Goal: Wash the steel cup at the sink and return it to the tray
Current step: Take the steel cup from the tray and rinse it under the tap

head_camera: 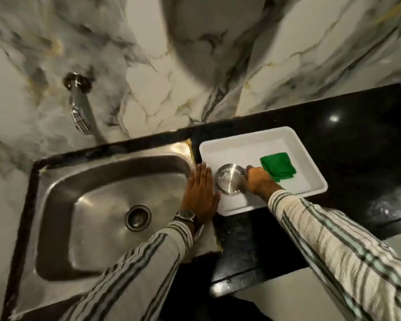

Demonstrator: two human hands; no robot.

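A steel cup (229, 179) stands upright in the near left part of the white tray (245, 144), which lies on the black counter right of the sink (97, 200). My right hand (259, 180) wraps the cup's right side, its fingers on the rim. My left hand (200, 193) lies flat with fingers together on the sink's right rim, just left of the tray, holding nothing. A watch sits on that wrist.
A folded green cloth (278, 166) lies in the tray behind my right hand. A chrome tap (80, 107) sticks out of the marble wall above the sink; no water runs. The sink drain (138, 217) is at the basin's middle. The black counter (357, 147) stretches right.
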